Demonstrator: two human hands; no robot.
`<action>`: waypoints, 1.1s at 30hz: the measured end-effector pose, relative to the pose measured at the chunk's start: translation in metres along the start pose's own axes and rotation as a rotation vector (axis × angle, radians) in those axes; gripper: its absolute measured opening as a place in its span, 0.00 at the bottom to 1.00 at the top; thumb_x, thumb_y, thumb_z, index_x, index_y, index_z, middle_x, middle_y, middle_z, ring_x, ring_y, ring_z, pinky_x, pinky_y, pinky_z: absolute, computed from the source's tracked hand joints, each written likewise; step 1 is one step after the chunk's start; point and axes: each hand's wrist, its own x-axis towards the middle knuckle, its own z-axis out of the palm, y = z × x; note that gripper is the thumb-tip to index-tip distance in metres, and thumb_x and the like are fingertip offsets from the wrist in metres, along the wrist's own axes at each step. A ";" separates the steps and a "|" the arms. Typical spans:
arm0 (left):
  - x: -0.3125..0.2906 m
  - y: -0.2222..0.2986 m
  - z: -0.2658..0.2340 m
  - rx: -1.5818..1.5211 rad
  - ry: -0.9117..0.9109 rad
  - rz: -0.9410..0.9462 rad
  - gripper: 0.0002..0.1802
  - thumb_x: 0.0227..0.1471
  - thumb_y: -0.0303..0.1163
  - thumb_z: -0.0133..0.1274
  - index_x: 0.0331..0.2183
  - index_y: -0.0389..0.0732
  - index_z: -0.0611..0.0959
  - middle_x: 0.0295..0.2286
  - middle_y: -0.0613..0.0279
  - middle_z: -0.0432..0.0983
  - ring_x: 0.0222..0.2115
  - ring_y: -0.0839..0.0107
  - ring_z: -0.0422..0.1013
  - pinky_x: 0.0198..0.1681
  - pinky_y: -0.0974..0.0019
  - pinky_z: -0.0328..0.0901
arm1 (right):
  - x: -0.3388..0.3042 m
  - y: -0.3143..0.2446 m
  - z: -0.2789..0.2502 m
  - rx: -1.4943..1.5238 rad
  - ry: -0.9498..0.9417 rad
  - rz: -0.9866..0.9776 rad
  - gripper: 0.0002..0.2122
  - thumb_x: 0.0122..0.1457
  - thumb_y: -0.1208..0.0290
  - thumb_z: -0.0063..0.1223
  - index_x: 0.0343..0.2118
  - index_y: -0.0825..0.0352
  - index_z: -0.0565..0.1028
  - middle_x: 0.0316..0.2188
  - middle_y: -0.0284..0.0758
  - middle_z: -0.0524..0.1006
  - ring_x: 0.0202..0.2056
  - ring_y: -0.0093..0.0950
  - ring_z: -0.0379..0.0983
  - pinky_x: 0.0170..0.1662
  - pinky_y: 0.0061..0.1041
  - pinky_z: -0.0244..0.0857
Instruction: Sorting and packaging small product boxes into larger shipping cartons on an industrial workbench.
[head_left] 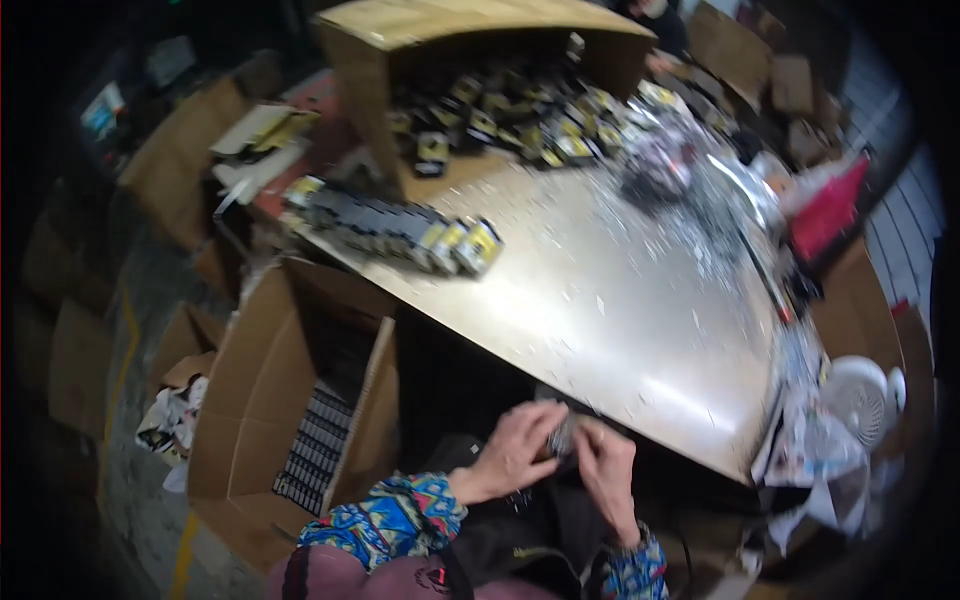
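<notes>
Close to my body, just off the near edge of the table, both my hands meet around a small grey, shiny object (562,438). My left hand (515,452) grips it from the left, thumb and fingers closed on its side. On the right, my right hand (605,465) has its fingers pinched together at the object's edge; what lies in that pinch is too small and blurred to tell. A row of small black and yellow packs (400,232) stands along the table's left edge, beyond my hands.
A large carton (355,75) lies on its side on the table (560,310), spilling loose small packs (520,115). Below left, an open carton (240,410) holds stacked dark packs (315,450). Clear plastic scraps (700,225) and a white fan (858,400) are at right.
</notes>
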 end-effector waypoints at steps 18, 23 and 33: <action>0.005 0.007 0.009 -0.293 -0.011 -0.350 0.32 0.51 0.26 0.60 0.55 0.35 0.66 0.42 0.48 0.73 0.44 0.59 0.72 0.48 0.62 0.67 | 0.015 0.005 -0.032 0.256 -0.086 0.145 0.15 0.59 0.76 0.59 0.50 0.67 0.78 0.39 0.37 0.80 0.35 0.21 0.76 0.35 0.19 0.69; 0.010 0.015 0.004 -0.281 -0.003 -0.259 0.34 0.47 0.30 0.62 0.53 0.36 0.67 0.40 0.46 0.70 0.38 0.50 0.73 0.41 0.58 0.69 | 0.022 0.001 -0.030 -0.006 0.050 0.007 0.11 0.58 0.74 0.61 0.44 0.67 0.81 0.29 0.35 0.77 0.26 0.25 0.72 0.29 0.22 0.65; 0.019 0.011 0.005 0.129 -0.087 0.087 0.54 0.37 0.27 0.67 0.63 0.38 0.57 0.52 0.45 0.65 0.49 0.47 0.66 0.54 0.54 0.61 | 0.018 0.018 -0.020 0.016 -0.049 -0.035 0.09 0.63 0.74 0.56 0.43 0.72 0.80 0.25 0.32 0.80 0.25 0.16 0.74 0.28 0.17 0.67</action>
